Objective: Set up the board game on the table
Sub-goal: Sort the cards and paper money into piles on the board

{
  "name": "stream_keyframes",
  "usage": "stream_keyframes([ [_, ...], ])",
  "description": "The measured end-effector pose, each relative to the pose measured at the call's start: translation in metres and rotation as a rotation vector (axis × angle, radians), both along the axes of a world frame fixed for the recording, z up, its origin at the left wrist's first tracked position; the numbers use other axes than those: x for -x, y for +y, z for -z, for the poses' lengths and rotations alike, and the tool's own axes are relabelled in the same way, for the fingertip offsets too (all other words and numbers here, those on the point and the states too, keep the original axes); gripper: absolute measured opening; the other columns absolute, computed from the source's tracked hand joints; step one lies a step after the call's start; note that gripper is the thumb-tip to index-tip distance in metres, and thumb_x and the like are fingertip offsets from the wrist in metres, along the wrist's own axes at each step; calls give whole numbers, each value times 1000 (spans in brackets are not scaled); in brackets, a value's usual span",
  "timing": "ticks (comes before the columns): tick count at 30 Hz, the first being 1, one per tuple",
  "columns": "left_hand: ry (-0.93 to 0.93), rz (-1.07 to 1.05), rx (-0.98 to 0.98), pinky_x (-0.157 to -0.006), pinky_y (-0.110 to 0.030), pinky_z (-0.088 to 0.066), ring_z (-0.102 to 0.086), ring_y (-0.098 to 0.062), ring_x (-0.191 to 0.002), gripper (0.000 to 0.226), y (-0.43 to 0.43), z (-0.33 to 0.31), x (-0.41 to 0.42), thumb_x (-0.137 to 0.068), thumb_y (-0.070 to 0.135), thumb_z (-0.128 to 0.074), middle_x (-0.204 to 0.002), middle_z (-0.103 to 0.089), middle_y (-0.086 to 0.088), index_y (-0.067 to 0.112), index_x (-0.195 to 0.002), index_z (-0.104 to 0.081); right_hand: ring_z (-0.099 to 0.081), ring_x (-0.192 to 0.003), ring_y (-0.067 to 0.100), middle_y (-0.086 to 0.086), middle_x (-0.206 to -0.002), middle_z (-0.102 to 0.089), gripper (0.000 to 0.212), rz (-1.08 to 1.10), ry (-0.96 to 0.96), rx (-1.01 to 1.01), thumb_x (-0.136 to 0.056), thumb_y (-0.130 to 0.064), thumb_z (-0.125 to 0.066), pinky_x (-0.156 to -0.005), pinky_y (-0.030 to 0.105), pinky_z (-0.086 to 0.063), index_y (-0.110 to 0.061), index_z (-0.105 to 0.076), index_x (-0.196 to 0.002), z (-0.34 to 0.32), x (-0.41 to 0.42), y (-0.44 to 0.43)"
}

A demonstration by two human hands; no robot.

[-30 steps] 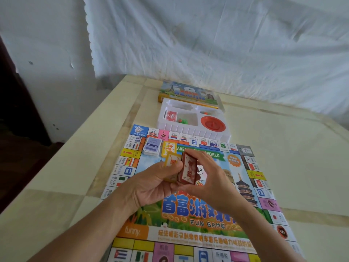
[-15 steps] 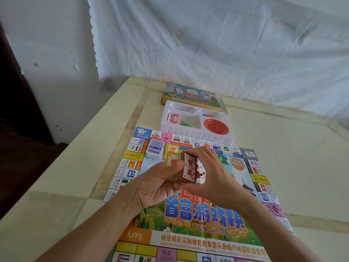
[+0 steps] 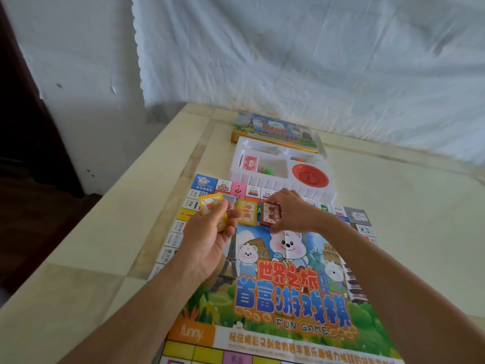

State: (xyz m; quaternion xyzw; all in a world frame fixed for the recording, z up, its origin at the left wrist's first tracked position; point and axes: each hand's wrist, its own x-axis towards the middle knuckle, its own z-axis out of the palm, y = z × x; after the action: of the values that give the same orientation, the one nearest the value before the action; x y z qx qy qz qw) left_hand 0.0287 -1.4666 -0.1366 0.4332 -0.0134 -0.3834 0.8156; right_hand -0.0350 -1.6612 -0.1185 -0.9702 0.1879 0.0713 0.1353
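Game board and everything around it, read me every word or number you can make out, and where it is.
"世界之旅": red title, board centre.
"首富游戏棋": blue, beneath it.
"FUN GAME": under that.
"funny.": orange patch.
Border squares, cards, box lid: too blurred to read.

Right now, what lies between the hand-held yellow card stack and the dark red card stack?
A second yellow card stack, flat on the printed paper game board, in the head view.
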Motion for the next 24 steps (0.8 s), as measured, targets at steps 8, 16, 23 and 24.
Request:
stream_keyframes([
  [8,42,39,7,-49,-18,-49,-59,-12,-55,9,-1,-1,2,-92,15,-57,-70,-68,-9,7,-93,-60,-33,-121,23,7,-128,-39,75,-3,100,-34,-74,-28,-78,-102,35,-32,-13,-40,-136,-3,-9,-4],
  [16,121,102,149,-63,-29,-58,-68,-25,-76,37,0,-2,2,-84,32,-60,-92,-71,-19,3,-106,-61,-34,-119,19,5,-128,-40,79,13,18,-97,-72,-29,-79,-102,38,-37,-16,-39,-139,-10,-3,2],
  [23,146,110,106,-60,-30,-57,-67,-26,-77,45,2,-5,3,-96,40,-45,-99,-69,-22,0,-107,-64,-27,-130,7,-4,-139,-39,65,-268,-418,-38,-80,-19,-68,-108,23,-22,-19,-40,-139,-24,15,60],
  [24,105,105,72,-60,-29,-56,-66,-25,-75,42,2,-5,4,-97,37,-44,-95,-69,-20,1,-104,-64,-26,-131,7,-5,-141,-39,67,-288,-404,-30,-80,-23,-69,-109,24,-22,-19,-39,-140,-23,15,66],
])
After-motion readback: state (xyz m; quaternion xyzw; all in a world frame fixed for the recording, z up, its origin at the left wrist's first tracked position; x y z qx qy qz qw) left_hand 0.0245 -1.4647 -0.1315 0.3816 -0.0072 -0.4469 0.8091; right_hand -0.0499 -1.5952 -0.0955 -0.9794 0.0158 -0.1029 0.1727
